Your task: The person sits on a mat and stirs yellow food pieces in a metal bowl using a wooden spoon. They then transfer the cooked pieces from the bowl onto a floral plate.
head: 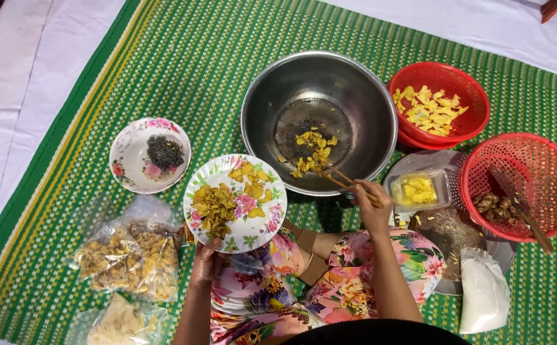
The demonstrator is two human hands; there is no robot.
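My left hand (206, 262) holds a floral plate (267, 223) by its near rim; yellow and brownish fried chips lie on it. My right hand (373, 206) grips a pair of wooden chopsticks (337, 177) whose tips reach into a large steel bowl (355, 96), among a small heap of yellow chips (313, 151) on the bowl's bottom. The plate hovers just left of the bowl's near edge.
A floral bowl with dark seeds (149, 155) sits left. Plastic bags of dried pieces (131, 255) lie near left. Right: a red basket of yellow chips (438, 105), a red basket with brown bits and a knife (520, 188), a small clear box (418, 190), a white powder bag (483, 294).
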